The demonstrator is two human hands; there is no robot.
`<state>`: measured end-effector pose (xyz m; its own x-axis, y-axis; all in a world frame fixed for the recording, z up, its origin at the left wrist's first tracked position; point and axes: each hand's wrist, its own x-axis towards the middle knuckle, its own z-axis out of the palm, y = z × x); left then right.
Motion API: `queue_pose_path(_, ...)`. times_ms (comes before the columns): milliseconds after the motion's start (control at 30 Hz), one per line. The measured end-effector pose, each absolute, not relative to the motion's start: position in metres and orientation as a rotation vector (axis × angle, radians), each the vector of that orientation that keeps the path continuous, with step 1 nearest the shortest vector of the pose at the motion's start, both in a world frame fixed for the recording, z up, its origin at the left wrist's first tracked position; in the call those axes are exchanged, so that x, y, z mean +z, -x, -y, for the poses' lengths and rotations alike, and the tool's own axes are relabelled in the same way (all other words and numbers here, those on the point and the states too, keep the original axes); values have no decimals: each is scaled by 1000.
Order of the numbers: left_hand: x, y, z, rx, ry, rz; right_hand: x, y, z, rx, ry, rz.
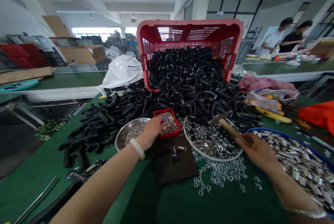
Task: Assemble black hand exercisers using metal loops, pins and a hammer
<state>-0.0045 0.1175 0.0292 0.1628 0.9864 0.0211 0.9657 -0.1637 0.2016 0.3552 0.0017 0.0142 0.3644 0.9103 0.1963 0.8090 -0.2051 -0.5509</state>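
My left hand (pixel 154 126) is over the small red tray (pixel 178 130) of metal pins (pixel 169 123), its fingers pinched together. A bit of blue shows at the fingertips; what they grip is too small to make out. My right hand (pixel 258 149) is wrapped round the wooden handle of a hammer (pixel 231 128), its metal head above a white-rimmed tray (pixel 188 137) of mixed small metal parts. Between my hands, a black plastic handle part (pixel 174 155) with a spring (pixel 181 148) lies on a dark flat block (pixel 177 173).
A red crate (pixel 190 25) tipped forward spills black parts (pixel 188 74) over the green table (pixel 146 199). A steel bowl (pixel 118 140) stands left, a blue-rimmed tray (pixel 311 149) of metal pieces right. Loose metal rings (pixel 225 172) lie in front. Two people (pixel 289 39) work at the back right.
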Motion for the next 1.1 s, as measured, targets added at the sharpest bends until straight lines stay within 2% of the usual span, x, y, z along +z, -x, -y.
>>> queue_pose_path(133,30,8,-106,263,-2247,-1892,10,-321,21,658,1640,1191)
queue_pose_path(233,31,9,-98,268,-2269,-1824,12,-300,34,821,1562,1134)
queue_pose_path(500,27,0,-70,181,-2380,-1359,16,-288,47,881,1591,1310)
queue_pose_path(767,22,-16,-67,68,-2513,-1443,16,-287,50,869,1586,1328)
queue_pose_path(1100,41,-30,-60,-83,-2805,-1263,13,-294,53,780,1663,1394)
